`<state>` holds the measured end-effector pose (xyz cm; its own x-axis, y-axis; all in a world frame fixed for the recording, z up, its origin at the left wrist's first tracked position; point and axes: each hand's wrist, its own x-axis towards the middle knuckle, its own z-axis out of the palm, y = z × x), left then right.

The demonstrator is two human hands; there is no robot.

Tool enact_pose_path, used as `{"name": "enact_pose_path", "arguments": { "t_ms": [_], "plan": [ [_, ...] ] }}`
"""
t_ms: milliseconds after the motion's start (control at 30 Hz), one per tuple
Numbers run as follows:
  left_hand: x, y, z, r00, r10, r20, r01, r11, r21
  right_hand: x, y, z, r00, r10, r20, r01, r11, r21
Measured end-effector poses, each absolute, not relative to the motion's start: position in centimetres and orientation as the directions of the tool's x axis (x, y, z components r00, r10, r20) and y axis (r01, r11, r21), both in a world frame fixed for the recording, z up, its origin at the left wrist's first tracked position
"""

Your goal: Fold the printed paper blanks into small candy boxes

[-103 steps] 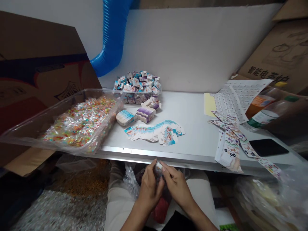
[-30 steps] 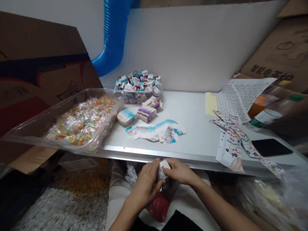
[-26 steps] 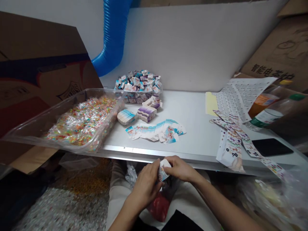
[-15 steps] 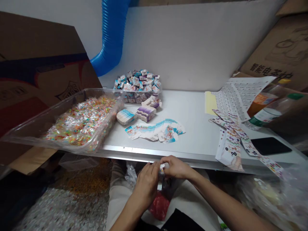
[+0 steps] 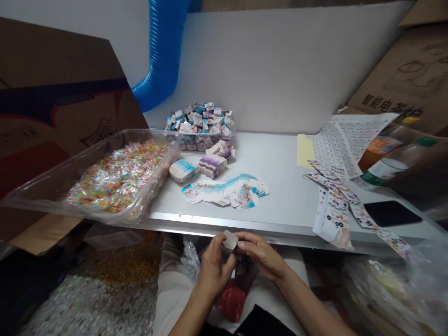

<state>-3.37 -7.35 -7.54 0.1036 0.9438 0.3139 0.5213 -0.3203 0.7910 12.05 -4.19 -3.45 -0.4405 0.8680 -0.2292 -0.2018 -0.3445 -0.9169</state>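
Note:
Between my two hands, just below the table's front edge, is a small pale card piece [image 5: 230, 240]. The fingers of my left hand [image 5: 214, 263] pinch its left side. My right hand [image 5: 261, 254] has its fingertips closed on its right edge. Below them, on my lap, lies a plastic bag with something red [image 5: 231, 298]. On the table [image 5: 276, 163], a fanned row of flat blue-and-white cartons [image 5: 224, 189] lies near the edge. Behind it sit a blue-white stack [image 5: 182, 170] and a purple-white stack [image 5: 212, 165].
A clear tray [image 5: 140, 205] of wrapped colourful bits stands left. A tub [image 5: 229, 140] heaped with little boxes is at the back. Sticker strips [image 5: 338, 210], a printed sheet [image 5: 345, 140], a phone [image 5: 392, 213] and a bottle [image 5: 385, 170] lie right.
My hands have moved slightly apart, and the pale card piece now shows raised between the fingertips. Earlier, a small white item was partly covered by both hands.

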Motion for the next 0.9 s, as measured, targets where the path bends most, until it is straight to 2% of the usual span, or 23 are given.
{"name": "enact_pose_path", "arguments": {
  "t_ms": [67, 133, 200, 267, 333, 367, 533, 600, 700, 800, 900],
  "plan": [
    [-3.1, -7.4, -7.3, 0.084, 0.939, 0.333, 0.516, -0.327, 0.792, 11.5, -4.8, -4.2, -0.395, 0.883, -0.252, -0.309, -0.387, -0.869],
    [-3.0, -7.6, -7.3, 0.102, 0.919, 0.381, 0.525, -0.375, 0.764, 10.8, -5.4, -4.8, -0.322, 0.904, -0.282, -0.314, -0.383, -0.869],
    [-3.0, -7.7, -7.3, 0.132, 0.903, 0.409, 0.543, -0.411, 0.732, 10.2, -5.8, -4.9, -0.220, 0.948, -0.230, -0.199, -0.274, -0.941],
    [-3.1, -7.8, -7.4, 0.152, 0.901, 0.407, 0.560, -0.418, 0.715, 9.8, -6.2, -4.6, -0.137, 0.988, -0.068, 0.020, -0.066, -0.998],
    [-3.2, -7.8, -7.5, 0.162, 0.902, 0.399, 0.572, -0.416, 0.708, 9.6, -6.6, -4.2, -0.130, 0.988, 0.087, 0.209, 0.113, -0.971],
    [-3.2, -7.9, -7.5, 0.157, 0.901, 0.404, 0.580, -0.416, 0.701, 9.6, -6.7, -4.0, -0.139, 0.983, 0.120, 0.265, 0.154, -0.952],
    [-3.2, -8.2, -8.7, 0.125, 0.893, 0.433, 0.675, -0.397, 0.622, 9.5, -6.7, -3.6, -0.133, 0.991, 0.030, 0.429, 0.085, -0.899],
    [-3.3, -8.2, -9.1, 0.187, 0.886, 0.424, 0.706, -0.421, 0.569, 9.5, -6.6, -3.6, -0.175, 0.982, 0.067, 0.538, 0.153, -0.829],
    [-3.5, -8.3, -9.2, 0.249, 0.881, 0.403, 0.714, -0.448, 0.538, 9.9, -6.6, -3.5, -0.318, 0.927, 0.200, 0.678, 0.370, -0.635],
    [-3.8, -8.2, -8.7, 0.282, 0.880, 0.382, 0.674, -0.465, 0.574, 10.5, -6.7, -3.4, -0.481, 0.829, 0.284, 0.691, 0.559, -0.458],
    [-4.2, -8.2, -8.2, 0.310, 0.870, 0.384, 0.626, -0.490, 0.607, 11.1, -6.9, -3.4, -0.573, 0.751, 0.328, 0.666, 0.660, -0.347]
  ]
}}
